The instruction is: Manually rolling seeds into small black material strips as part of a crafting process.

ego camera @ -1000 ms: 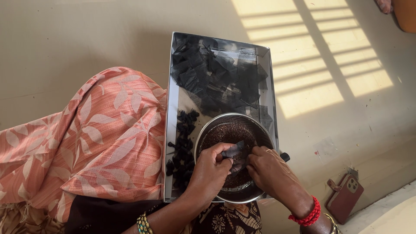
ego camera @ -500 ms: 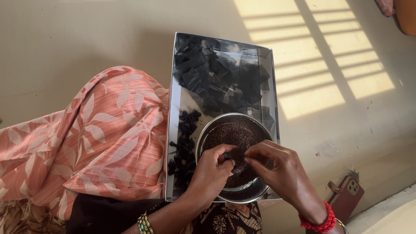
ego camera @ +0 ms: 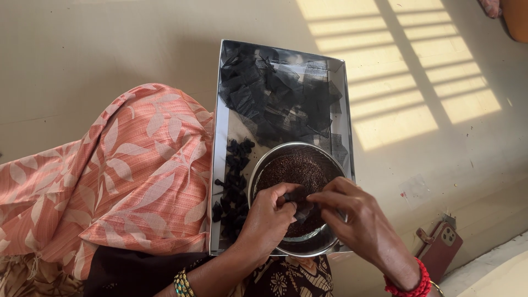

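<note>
A shallow metal tray (ego camera: 216,143) lies on the floor in front of me. Its far half holds a pile of black net squares (ego camera: 275,96). A round steel bowl (ego camera: 258,170) of dark fine grains (ego camera: 297,168) stands at the tray's near right. Small filled black pouches (ego camera: 234,181) lie heaped along the near left. My left hand (ego camera: 267,220) and my right hand (ego camera: 357,223) meet over the bowl, both pinching one small black net piece (ego camera: 297,197) between their fingertips.
My knee under orange leaf-patterned cloth (ego camera: 115,187) rises left of the tray. A dark red phone case (ego camera: 440,247) leans near the lower right. Sunlit stripes fall on the beige floor (ego camera: 418,88) to the right. An orange object (ego camera: 514,19) sits top right.
My right hand has moved a little leftward over the bowl, and both hands now pinch the net piece closer together. The tray and bowl have not moved.
</note>
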